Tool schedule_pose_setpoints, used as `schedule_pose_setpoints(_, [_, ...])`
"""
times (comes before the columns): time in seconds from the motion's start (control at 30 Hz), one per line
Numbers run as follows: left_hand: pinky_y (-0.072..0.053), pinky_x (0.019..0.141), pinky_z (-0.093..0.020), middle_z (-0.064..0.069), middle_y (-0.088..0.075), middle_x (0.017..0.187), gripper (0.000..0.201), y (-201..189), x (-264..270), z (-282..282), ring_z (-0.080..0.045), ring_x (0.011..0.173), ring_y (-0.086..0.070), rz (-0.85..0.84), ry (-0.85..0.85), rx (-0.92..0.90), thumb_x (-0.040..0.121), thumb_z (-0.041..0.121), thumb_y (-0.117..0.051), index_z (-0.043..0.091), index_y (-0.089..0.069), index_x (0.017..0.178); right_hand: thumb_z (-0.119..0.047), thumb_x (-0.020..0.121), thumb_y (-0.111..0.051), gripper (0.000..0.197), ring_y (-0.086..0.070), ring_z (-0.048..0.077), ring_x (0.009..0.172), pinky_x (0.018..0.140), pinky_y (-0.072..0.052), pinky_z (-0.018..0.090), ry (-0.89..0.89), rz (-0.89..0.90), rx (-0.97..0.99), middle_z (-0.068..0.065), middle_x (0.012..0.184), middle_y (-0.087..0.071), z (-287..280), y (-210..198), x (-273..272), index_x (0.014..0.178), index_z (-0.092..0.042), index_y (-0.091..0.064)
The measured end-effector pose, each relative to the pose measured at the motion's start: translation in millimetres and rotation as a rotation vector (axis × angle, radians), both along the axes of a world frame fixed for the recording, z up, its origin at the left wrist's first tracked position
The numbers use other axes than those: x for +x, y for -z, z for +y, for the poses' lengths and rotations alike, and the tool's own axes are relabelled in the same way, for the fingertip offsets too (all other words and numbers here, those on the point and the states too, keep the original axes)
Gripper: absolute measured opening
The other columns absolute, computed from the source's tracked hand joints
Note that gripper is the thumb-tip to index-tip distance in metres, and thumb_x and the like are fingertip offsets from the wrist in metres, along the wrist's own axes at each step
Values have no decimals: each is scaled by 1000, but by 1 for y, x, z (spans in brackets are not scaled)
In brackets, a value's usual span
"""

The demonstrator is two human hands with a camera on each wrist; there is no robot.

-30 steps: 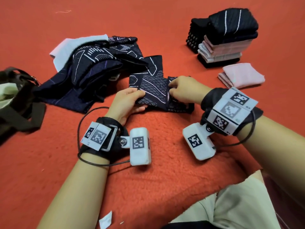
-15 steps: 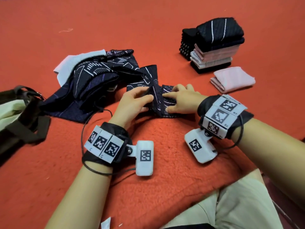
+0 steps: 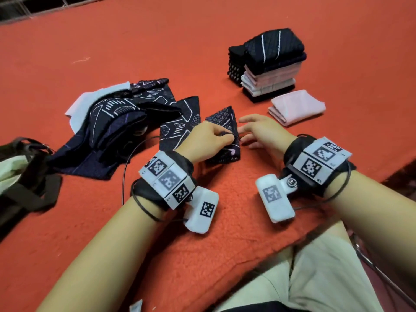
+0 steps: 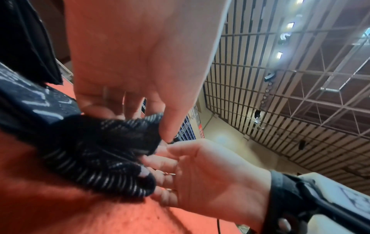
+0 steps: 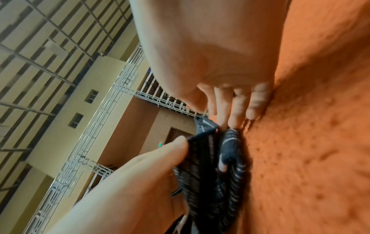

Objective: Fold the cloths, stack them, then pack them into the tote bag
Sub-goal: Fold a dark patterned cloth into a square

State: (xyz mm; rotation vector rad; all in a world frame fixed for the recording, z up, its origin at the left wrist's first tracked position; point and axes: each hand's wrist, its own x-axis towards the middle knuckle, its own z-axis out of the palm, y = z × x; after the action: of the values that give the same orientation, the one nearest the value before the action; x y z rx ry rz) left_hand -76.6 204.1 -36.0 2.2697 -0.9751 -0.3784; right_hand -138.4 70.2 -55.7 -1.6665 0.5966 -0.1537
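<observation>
A navy patterned cloth [image 3: 221, 122] lies partly folded on the red felt in front of me, one flap standing up. My left hand [image 3: 227, 137] pinches that flap's edge between thumb and fingers; the left wrist view shows the navy cloth [image 4: 96, 152] bunched under the pinch. My right hand [image 3: 245, 134] is beside it on the right, fingers straight, fingertips [image 5: 234, 121] touching the cloth's edge [image 5: 230, 142] on the felt. A stack of folded cloths [image 3: 270, 66] stands at the back right. The dark tote bag [image 3: 24, 176] lies at the far left.
A loose pile of navy and white cloths [image 3: 112, 122] lies left of my hands. One folded pink cloth [image 3: 297, 106] sits in front of the stack. The red felt table's near edge [image 3: 247, 262] runs just above my lap.
My left hand has lifted one flap of the navy cloth up and toward the right. My right hand has let go of the cloth and straightened its fingers beside it.
</observation>
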Motion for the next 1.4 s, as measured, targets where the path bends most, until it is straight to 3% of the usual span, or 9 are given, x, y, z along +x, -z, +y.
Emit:
schedule_pose_setpoints(0.13, [-34, 48, -14, 4, -50, 57, 27, -4, -6, -3, 3, 46, -44, -35, 183, 214, 91, 31, -56, 8, -68, 97, -17, 94, -43, 10, -52, 12, 56, 51, -37, 22, 15, 43, -83, 3, 83, -58, -1, 6, 5, 95, -13, -51])
schedule_pose_setpoints(0.23, [-40, 83, -26, -4, -54, 96, 12, -5, -7, 2, -11, 83, -55, -65, 239, 288, 94, 32, -52, 20, -51, 92, -26, 92, -53, 16, -51, 14, 49, 44, -37, 21, -17, 72, -192, 7, 76, -54, -3, 9, 13, 85, -11, -54])
schedule_pose_setpoints(0.33, [-32, 97, -16, 2, -55, 123, 22, -7, -6, 11, -10, 116, -52, -36, 260, 299, 97, 24, -47, 16, -61, 112, -36, 89, -57, 29, -50, 14, 46, 42, -38, 18, -48, 161, -241, 4, 64, -52, -6, 7, 24, 73, -12, -52])
schedule_pose_setpoints(0.43, [-40, 77, -9, 7, -66, 105, 25, -12, 0, 22, 5, 90, -55, 184, 149, 128, 96, 17, -49, 19, -65, 115, -40, 86, -61, 34, -52, 19, 50, 44, -40, 23, -78, 248, -353, 4, 59, -55, -8, 10, 35, 67, -12, -53])
schedule_pose_setpoints(0.57, [-41, 56, -21, 2, -55, 82, 12, -7, 13, 35, -8, 66, -52, 299, -223, -2, 92, 22, -52, 22, -55, 80, -34, 87, -62, 39, -48, 20, 46, 45, -39, 26, -66, 283, -406, 6, 54, -52, -9, 14, 38, 60, -12, -45])
schedule_pose_setpoints(0.77, [-39, 55, -22, 0, -51, 80, 21, -5, 8, 26, -13, 58, -52, 547, -226, 119, 95, 37, -48, 17, -49, 87, -35, 92, -53, 38, -44, 10, 25, 40, -37, 21, -114, 330, -567, 4, 53, -53, -7, 12, 33, 61, -14, -46])
schedule_pose_setpoints(1.07, [-48, 66, -29, 1, -57, 91, 25, 2, -1, 9, -14, 69, -54, 658, -242, -64, 90, 24, -61, 21, -39, 101, -21, 95, -51, 7, -50, 3, 34, 35, -43, 14, 3, 38, 61, 3, 74, -55, -13, 9, 6, 93, -14, -53])
schedule_pose_setpoints(1.3, [-54, 81, -44, -11, -64, 97, 28, -12, -4, -5, -24, 85, -64, 598, -237, -397, 84, 4, -66, 10, -49, 105, -21, 95, -52, 10, -59, 14, 69, 57, -49, 21, 43, -155, 151, 1, 88, -61, -20, -17, -20, 85, -20, -51])
schedule_pose_setpoints(1.4, [-54, 75, -31, -9, -64, 100, 20, -21, -4, -9, -17, 82, -63, 577, -194, -463, 85, 4, -64, 9, -58, 103, -22, 93, -54, 4, -58, 11, 75, 64, -52, 25, 53, -200, 128, -2, 91, -60, -29, -28, -29, 90, -20, -53])
